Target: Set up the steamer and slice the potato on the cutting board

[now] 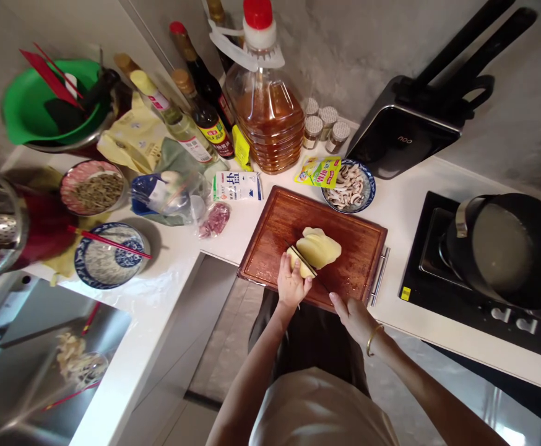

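Observation:
On the wooden cutting board [275, 217] in front of me, my left hand [291, 284] has its fingers curled over a pale yellow piece of potato [304, 267]. My right hand [356, 319], with a gold bangle at the wrist, is closed around the handle of a kitchen knife [322, 284]. The knife's dark, thin blade is seen nearly edge-on along the far side of the held piece. Just beyond the blade, overlapping potato slices [321, 246] lie flat on the board. Most of the handle is hidden inside my right fist.
Right of the board, a black pot [521, 248] with cloudy liquid sits on the cooktop [431, 248]. Behind stand a bowl of sliced mushrooms [351, 186], a knife block [400, 136] and a large oil jug [265, 118]. Leftward are bagged meat [215, 220], a blue-patterned bowl [98, 263] and the sink [29, 384].

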